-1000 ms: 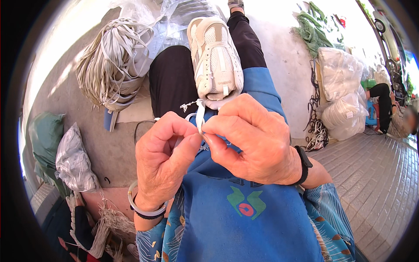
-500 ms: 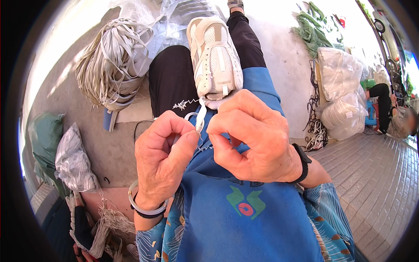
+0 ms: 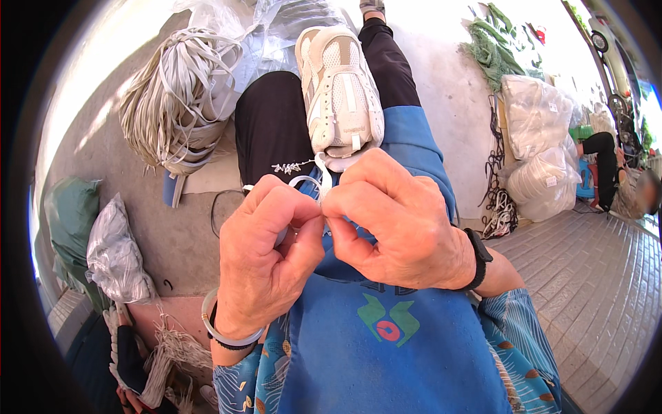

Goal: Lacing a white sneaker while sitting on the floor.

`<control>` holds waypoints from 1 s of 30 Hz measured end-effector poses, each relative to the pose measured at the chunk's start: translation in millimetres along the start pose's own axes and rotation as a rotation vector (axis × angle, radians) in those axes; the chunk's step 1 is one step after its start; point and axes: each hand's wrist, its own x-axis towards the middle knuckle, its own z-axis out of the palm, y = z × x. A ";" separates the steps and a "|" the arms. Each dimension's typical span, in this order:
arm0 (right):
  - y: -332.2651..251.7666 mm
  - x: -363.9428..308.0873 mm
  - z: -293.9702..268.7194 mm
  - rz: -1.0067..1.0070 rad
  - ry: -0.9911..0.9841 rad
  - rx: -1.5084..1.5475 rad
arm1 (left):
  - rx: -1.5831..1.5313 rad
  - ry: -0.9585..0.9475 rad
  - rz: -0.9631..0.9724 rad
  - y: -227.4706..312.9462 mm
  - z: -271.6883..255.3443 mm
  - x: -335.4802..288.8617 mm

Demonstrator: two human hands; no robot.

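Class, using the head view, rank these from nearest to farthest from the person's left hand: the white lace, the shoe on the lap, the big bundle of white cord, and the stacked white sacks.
Measured from the left hand:
1. White lace, pinched at its fingertips, centre.
2. Shoe, on the lap, just above.
3. Bundle of white cord, upper left on the ground.
4. White sacks, far right by the wall.

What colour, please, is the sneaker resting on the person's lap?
The mesh sneaker is off-white with cream panels, shown clearly in the head view.
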 end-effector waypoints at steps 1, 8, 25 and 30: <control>0.2 -0.7 0.2 0.012 -0.029 0.000 | 0.027 -0.018 0.011 1.3 -0.2 0.6; -0.9 5.6 -1.3 0.122 -0.103 0.146 | -0.138 -0.008 -0.020 -13.2 2.0 -3.6; 5.0 7.4 -13.9 0.455 -0.198 0.540 | -0.277 -0.048 -0.293 -3.9 -1.8 -2.8; 4.7 4.0 -11.5 0.393 -0.173 0.433 | -0.385 -0.084 -0.296 -4.1 -2.8 -4.8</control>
